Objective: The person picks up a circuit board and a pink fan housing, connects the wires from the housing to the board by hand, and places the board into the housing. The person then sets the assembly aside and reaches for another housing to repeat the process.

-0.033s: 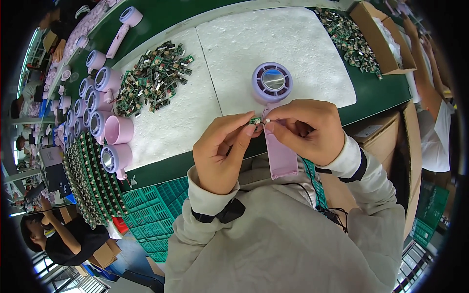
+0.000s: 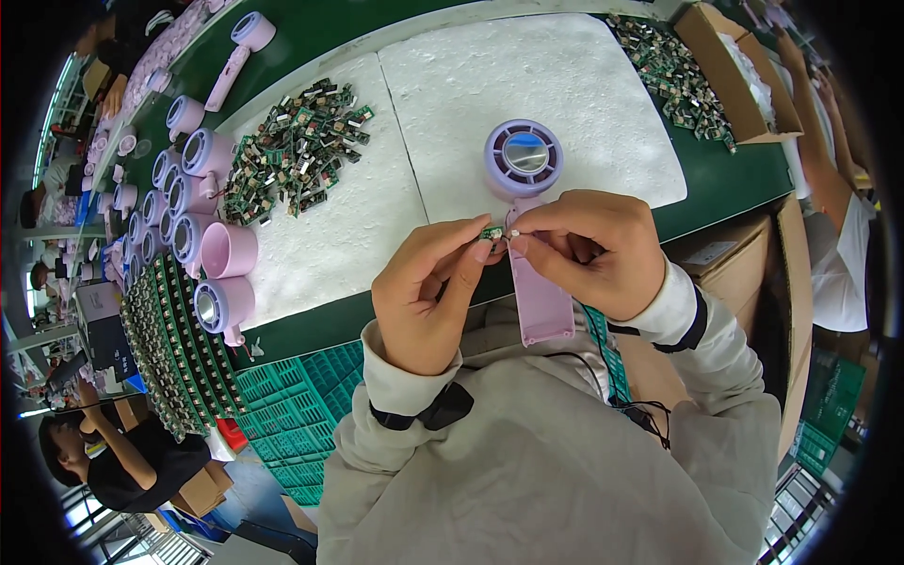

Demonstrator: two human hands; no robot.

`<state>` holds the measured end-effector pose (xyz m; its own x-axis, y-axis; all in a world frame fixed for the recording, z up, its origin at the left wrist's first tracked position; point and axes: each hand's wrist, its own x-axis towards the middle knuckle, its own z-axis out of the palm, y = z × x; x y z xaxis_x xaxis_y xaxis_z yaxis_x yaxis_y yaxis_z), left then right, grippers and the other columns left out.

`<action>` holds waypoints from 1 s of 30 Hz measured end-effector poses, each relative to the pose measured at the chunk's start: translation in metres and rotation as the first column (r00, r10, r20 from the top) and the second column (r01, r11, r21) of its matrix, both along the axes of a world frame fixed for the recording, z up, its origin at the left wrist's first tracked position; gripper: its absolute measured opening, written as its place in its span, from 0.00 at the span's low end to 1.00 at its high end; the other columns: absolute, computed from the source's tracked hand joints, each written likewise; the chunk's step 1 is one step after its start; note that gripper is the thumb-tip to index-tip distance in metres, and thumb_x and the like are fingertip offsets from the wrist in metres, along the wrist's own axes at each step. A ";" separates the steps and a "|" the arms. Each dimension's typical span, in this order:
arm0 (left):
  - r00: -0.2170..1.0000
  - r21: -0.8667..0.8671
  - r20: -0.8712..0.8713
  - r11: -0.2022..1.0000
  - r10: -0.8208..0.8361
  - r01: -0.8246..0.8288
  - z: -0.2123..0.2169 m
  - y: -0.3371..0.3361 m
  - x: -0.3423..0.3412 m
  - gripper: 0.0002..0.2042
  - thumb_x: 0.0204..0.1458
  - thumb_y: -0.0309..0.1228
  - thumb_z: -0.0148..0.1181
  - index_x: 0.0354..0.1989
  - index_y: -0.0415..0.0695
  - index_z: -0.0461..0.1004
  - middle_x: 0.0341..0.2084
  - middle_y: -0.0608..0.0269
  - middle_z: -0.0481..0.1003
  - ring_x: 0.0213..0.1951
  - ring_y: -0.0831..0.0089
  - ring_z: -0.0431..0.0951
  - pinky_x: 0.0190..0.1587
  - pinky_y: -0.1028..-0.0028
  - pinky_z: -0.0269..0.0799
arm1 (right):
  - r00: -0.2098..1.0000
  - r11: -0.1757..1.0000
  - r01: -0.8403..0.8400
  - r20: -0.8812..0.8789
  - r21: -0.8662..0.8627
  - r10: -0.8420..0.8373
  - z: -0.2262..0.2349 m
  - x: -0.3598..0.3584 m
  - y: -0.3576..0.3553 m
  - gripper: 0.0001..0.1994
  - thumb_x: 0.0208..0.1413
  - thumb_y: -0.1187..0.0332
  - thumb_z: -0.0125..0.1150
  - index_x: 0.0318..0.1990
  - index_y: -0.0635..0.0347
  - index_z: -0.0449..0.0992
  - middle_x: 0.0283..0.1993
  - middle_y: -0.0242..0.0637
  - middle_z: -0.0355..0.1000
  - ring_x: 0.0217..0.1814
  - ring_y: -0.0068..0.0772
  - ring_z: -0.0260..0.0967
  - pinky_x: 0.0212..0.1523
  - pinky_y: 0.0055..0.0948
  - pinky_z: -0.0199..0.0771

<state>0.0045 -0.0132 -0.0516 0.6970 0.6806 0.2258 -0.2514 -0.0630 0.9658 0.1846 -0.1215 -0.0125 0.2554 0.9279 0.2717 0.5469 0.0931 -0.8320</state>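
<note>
My left hand (image 2: 424,292) pinches a small green circuit board (image 2: 491,233) between thumb and forefinger. Close beside it, my right hand (image 2: 603,250) has a small white wire connector (image 2: 514,234) at its fingertips. Board and connector are almost together; whether they touch is too small to tell. Under both hands lies a pink handheld fan body, its round lilac head (image 2: 492,160) on the white pad and its opened handle (image 2: 544,306) reaching past the table edge toward me. My right fingers cover part of the handle.
Loose circuit boards (image 2: 301,141) are heaped on the white foam pad (image 2: 527,71) at left, with another heap (image 2: 669,80) at far right by a cardboard box (image 2: 739,71). Pink fan bodies (image 2: 207,151) and board panels (image 2: 179,348) line the left. Green crates (image 2: 292,405) stand below. Other people work nearby.
</note>
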 end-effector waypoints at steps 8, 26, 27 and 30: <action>0.999 0.014 -0.013 0.999 0.032 -0.032 0.003 -0.001 -0.002 0.13 0.63 0.15 0.58 0.55 0.32 0.77 0.50 0.50 0.77 0.48 0.66 0.83 0.52 0.72 0.82 | 0.999 0.997 0.025 0.020 0.079 -0.027 -0.002 -0.004 0.001 0.10 0.52 0.79 0.69 0.43 0.63 0.84 0.32 0.33 0.73 0.24 0.21 0.65 0.24 0.24 0.62; 0.982 0.383 -0.149 0.922 0.118 -0.053 0.006 -0.007 -0.002 0.14 0.58 0.14 0.63 0.51 0.38 0.82 0.45 0.51 0.81 0.42 0.66 0.84 0.46 0.73 0.80 | 0.866 0.969 -0.175 0.496 0.172 0.068 0.007 0.014 0.002 0.10 0.42 0.78 0.71 0.34 0.61 0.81 0.29 0.34 0.72 0.28 0.36 0.73 0.26 0.32 0.73; 0.985 0.372 -0.135 0.927 0.108 -0.050 0.005 -0.006 -0.003 0.14 0.58 0.14 0.63 0.52 0.38 0.82 0.45 0.51 0.81 0.42 0.66 0.84 0.45 0.73 0.80 | 0.866 0.970 -0.173 0.496 0.172 0.067 0.007 0.015 0.001 0.10 0.42 0.78 0.71 0.34 0.61 0.81 0.29 0.34 0.72 0.28 0.36 0.73 0.26 0.32 0.73; 0.990 0.350 -0.109 0.936 0.087 -0.044 0.004 -0.006 -0.003 0.14 0.58 0.14 0.63 0.52 0.38 0.82 0.44 0.52 0.81 0.42 0.66 0.84 0.44 0.73 0.80 | 0.871 0.966 -0.170 0.488 0.196 0.054 0.007 0.016 0.001 0.10 0.41 0.78 0.71 0.34 0.61 0.81 0.29 0.34 0.72 0.27 0.36 0.72 0.25 0.32 0.72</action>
<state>0.0010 -0.0187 -0.0478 0.6902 0.6206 0.3722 -0.1178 -0.4112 0.9039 0.2006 -0.1204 -0.0059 -0.0601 0.8410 0.5376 0.8438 0.3306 -0.4227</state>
